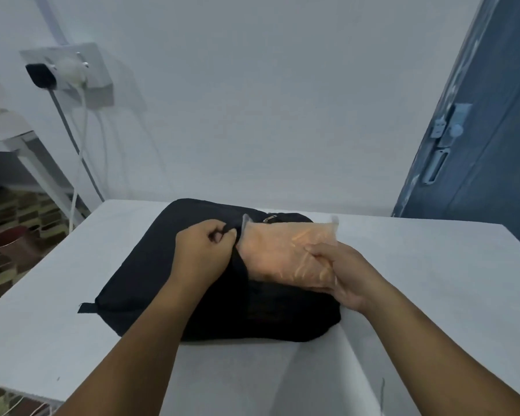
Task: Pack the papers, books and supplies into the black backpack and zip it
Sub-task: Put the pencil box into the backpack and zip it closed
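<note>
The black backpack [192, 265] lay flat on the white surface [433, 280]. The left hand [203, 244], its grip clenched on the edge of the bag's opening, held it apart. The right hand [342, 274], at about three o'clock from the left, gripped a clear plastic pouch [285, 250] of orange supplies, its far end at the opening. Sliding it in well probably called for lifting that edge higher and feeding the pouch in flat. What lay inside the bag could not be seen. A zip pull [270, 218] sat at twelve o'clock from the pouch.
</note>
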Demonstrator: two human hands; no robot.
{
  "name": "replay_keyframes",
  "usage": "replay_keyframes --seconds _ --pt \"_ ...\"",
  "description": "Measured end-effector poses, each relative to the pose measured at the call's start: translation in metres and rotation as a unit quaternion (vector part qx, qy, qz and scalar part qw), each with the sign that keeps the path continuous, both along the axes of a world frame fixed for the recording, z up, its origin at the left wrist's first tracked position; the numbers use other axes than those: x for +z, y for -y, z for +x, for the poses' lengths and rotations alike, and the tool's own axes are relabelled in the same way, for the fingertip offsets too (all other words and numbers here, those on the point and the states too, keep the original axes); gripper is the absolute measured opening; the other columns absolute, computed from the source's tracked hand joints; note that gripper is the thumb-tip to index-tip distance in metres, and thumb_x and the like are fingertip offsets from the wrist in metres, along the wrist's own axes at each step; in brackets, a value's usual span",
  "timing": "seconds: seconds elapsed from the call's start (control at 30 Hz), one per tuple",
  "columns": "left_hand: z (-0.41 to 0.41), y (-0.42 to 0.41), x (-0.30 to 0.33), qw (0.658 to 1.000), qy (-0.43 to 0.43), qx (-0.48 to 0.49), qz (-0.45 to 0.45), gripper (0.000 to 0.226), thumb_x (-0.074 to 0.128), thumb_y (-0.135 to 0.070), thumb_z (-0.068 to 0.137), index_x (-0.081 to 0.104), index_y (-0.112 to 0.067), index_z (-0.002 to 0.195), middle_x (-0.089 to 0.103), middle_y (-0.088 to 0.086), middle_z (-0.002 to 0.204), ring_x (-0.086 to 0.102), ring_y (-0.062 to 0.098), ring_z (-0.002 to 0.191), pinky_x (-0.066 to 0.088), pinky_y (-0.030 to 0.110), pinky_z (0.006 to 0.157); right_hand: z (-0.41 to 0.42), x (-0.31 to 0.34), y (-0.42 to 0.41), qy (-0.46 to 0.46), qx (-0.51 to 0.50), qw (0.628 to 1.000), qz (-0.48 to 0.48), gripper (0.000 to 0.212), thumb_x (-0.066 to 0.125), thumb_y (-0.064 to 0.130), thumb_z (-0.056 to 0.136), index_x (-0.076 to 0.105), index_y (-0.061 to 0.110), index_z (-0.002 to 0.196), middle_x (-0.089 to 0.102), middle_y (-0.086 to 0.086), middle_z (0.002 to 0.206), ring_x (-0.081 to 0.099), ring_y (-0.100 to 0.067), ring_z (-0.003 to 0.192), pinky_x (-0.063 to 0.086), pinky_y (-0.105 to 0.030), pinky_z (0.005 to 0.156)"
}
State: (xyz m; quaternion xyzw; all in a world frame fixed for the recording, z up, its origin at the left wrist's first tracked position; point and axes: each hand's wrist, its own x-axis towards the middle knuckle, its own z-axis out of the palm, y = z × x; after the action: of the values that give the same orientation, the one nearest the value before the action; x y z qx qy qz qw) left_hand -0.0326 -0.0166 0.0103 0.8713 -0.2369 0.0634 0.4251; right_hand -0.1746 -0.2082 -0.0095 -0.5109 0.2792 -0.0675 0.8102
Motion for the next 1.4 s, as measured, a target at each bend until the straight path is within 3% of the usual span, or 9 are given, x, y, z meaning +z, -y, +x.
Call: replay_keyframes --seconds 0.23,0.43,0.57,0.87,1.03,1.1,1.2,1.3,1.4 --pt "0.011 0.0 0.003 0.998 -0.044 0.018 -0.045 0.02 0.065 -0.015 0.087 0.058 -0.004 0.071 0.056 0.011 0.065 0.046 0.014 0.058 0.038 0.013 0.054 0.01 0.022 -0.007 -0.096 0.064 0.989 -0.097 0.023 0.063 0.008 0.092 0.065 0.0 0.113 0.071 -0.028 0.108 0.073 -0.032 0.086 0.06 -0.04 0.071" --pt "0.018 0.01 0.003 0.995 -0.071 -0.016 0.07 0.024 0.068 -0.033 0.085 0.055 -0.013 0.09 0.061 -0.002 0.077 0.054 0.009 0.067 0.037 0.022 0.055 0.007 0.021 -0.001 -0.112 0.095 0.986 -0.08 0.024 0.062 0.004 0.091 0.063 -0.004 0.114 0.072 -0.02 0.09 0.074 -0.032 0.079 0.061 -0.044 0.068" --pt "0.028 0.015 0.009 0.985 -0.037 -0.032 0.166 0.027 0.071 -0.039 0.081 0.056 -0.016 0.075 0.06 -0.005 0.073 0.059 0.016 0.074 0.039 0.026 0.057 0.017 0.015 0.004 -0.075 0.09 0.992 -0.048 0.02 0.061 0.003 0.092 0.066 -0.002 0.11 0.072 -0.017 0.083 0.072 -0.028 0.071 0.059 -0.038 0.062" --pt "0.013 0.03 0.024 0.994 -0.013 -0.107 0.006 0.021 0.054 -0.006 0.087 0.052 -0.007 0.066 0.056 0.011 0.064 0.039 0.008 0.054 0.033 0.019 0.052 0.05 -0.001 -0.009 -0.004 0.094 0.996 0.003 0.031 0.06 0.012 0.096 0.063 -0.002 0.124 0.07 -0.024 0.112 0.067 -0.032 0.1 0.053 -0.045 0.094" --pt "0.014 0.028 0.027 0.997 -0.029 -0.077 -0.009 0.019 0.055 -0.006 0.086 0.057 -0.008 0.067 0.059 0.015 0.068 0.041 0.009 0.055 0.035 0.018 0.053 0.077 0.007 -0.038 0.031 0.169 0.977 -0.126 0.022 0.053 0.024 0.098 0.06 0.004 0.092 0.058 -0.008 0.064 0.05 -0.017 0.051 0.033 -0.031 0.048" --pt "0.014 0.025 0.028 0.997 -0.032 -0.065 -0.013 0.018 0.055 -0.006 0.086 0.058 -0.005 0.069 0.058 0.016 0.068 0.041 0.009 0.055 0.034 0.018 0.052 0.083 0.013 -0.042 0.026 0.184 0.953 -0.238 0.035 0.045 0.03 0.099 0.054 0.011 0.072 0.056 -0.001 0.052 0.049 -0.013 0.043 0.037 -0.033 0.05" --pt "0.015 0.019 0.025 0.999 -0.031 -0.043 -0.012 0.018 0.054 -0.009 0.087 0.056 -0.005 0.07 0.058 0.015 0.068 0.039 0.01 0.055 0.034 0.019 0.052 0.086 0.013 -0.033 -0.041 0.161 0.901 -0.401 0.046 0.048 0.062 0.086 0.068 0.021 0.083 0.073 0.003 0.075 0.067 -0.013 0.067 0.05 -0.033 0.065" --pt "0.016 0.015 0.023 0.998 -0.051 -0.033 -0.004 0.019 0.053 -0.011 0.089 0.057 -0.006 0.071 0.06 0.012 0.071 0.041 0.009 0.057 0.036 0.018 0.053 0.082 0.0 -0.024 -0.054 0.071 0.948 -0.306 0.04 0.054 0.046 0.091 0.071 0.009 0.088 0.07 -0.003 0.067 0.061 -0.022 0.052 0.045 -0.032 0.049" --pt "0.015 0.018 0.023 0.997 -0.061 -0.042 -0.013 0.02 0.053 -0.01 0.09 0.057 -0.007 0.07 0.061 0.01 0.073 0.044 0.009 0.06 0.037 0.017 0.055 0.08 -0.007 -0.03 -0.014 0.067 0.954 -0.291 0.03 0.059 0.03 0.096 0.068 0.008 0.078 0.069 -0.01 0.065 0.062 -0.021 0.055 0.051 -0.041 0.057"
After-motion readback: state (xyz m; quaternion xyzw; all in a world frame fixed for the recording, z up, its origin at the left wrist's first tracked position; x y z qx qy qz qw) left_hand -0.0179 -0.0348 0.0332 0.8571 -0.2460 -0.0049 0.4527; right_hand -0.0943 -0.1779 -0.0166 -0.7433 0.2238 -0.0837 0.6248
